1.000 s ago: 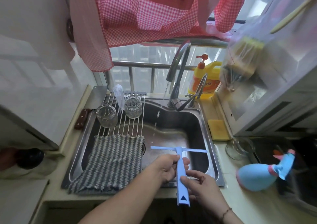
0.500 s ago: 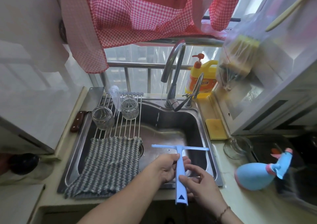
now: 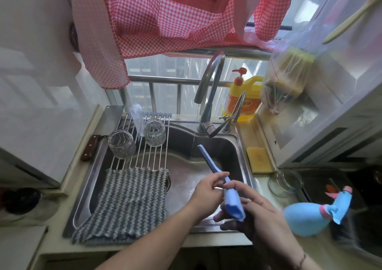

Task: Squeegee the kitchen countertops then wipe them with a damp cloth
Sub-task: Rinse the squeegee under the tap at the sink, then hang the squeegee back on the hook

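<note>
Head view: blue squeegee held over the sink, blade end pointing away toward the faucet, thin water stream falling just beside the blade tip. Looks like light rigid plastic with a flexible blade edge; probably wet, so slippery. Best hold is the wide flat handle end, not the thin blade bar.

Right hand: fingers curled around the handle end, carrying the weight, handle butt sticking out toward camera. Left hand: fingers partly curled, thumb and forefinger pinching the neck where handle narrows into the blade bar. Both hands are on the tool, neither spread wide.

Striped cloth lies draped over the sink's left front edge, part on the drying rack, untouched. It looks soft and floppy, and would need bunching to pick up. Countertop sits right of the sink, with a blue spray bottle on it.
</note>
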Tool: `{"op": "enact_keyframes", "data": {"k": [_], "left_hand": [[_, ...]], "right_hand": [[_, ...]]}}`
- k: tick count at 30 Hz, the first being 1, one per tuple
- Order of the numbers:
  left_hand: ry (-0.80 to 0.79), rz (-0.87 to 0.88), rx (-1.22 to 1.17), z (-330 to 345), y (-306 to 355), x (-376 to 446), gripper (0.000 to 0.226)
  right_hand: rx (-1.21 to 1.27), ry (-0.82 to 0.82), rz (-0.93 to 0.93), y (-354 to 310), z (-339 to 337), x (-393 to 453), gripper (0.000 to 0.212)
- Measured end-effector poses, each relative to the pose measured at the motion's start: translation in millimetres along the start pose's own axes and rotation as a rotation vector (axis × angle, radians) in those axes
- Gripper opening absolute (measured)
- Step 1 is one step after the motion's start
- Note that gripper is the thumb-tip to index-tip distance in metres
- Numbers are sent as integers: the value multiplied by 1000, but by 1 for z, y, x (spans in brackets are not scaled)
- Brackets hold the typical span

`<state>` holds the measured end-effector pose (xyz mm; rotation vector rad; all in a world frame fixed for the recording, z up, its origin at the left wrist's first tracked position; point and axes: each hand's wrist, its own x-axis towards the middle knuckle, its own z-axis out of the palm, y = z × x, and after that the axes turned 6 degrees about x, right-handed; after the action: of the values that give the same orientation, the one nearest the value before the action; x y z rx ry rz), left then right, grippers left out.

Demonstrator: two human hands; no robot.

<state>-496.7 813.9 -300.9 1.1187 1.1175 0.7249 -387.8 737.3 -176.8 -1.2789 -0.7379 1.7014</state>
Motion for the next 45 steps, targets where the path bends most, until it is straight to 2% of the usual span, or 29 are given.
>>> {"op": "enact_keyframes", "data": {"k": [2, 5, 9, 11, 12, 14, 16, 19, 21, 23, 26, 29, 31, 35, 41, 45], "left_hand": [[28, 98, 137, 2, -2, 2, 40], [101, 180, 218, 7, 8, 4, 27], [78, 338, 430, 13, 21, 11, 14], [50, 350, 505, 16, 21, 15, 15], [44, 334, 509, 17, 21, 16, 18], [40, 312, 515, 19, 25, 17, 21], [37, 247, 530, 23, 30, 15, 18], [44, 170, 588, 30, 39, 10, 3], [17, 186, 604, 33, 45, 4, 5], [-62, 202, 594, 34, 52, -2, 10], [-220, 216, 577, 35, 56, -14, 7], [-413, 210, 621, 45, 53, -32, 8], [-502, 225, 626, 62, 49, -47, 8], [-707, 192, 483, 117, 40, -92, 3], [-1005, 194, 486, 238, 19, -186, 10], [-1182, 172, 486, 338, -1, -282, 10]], "right_hand": [[-20, 24, -76, -5, 0, -2, 45], [-195, 103, -283, -5, -2, 0, 29], [-695, 275, -616, -6, -21, 11, 24], [-910, 397, -795, -15, -32, 21, 13], [-948, 452, -851, -20, -36, 29, 18], [-897, 532, -858, -29, -40, 47, 27], [-728, 620, -714, -36, -38, 64, 36], [-617, 753, -588, -45, -34, 77, 38], [-555, 790, -583, -49, -29, 73, 38], [-473, 753, -580, -46, -31, 62, 32], [-363, 599, -482, -28, -40, 31, 20], [-166, 567, -412, -9, -49, -11, 9], [-46, 638, -402, 4, -60, -41, 7], [66, 794, -475, 31, -92, -115, 7], [180, 1040, -575, 82, -152, -270, 4], [157, 1183, -603, 124, -193, -401, 8]]}}
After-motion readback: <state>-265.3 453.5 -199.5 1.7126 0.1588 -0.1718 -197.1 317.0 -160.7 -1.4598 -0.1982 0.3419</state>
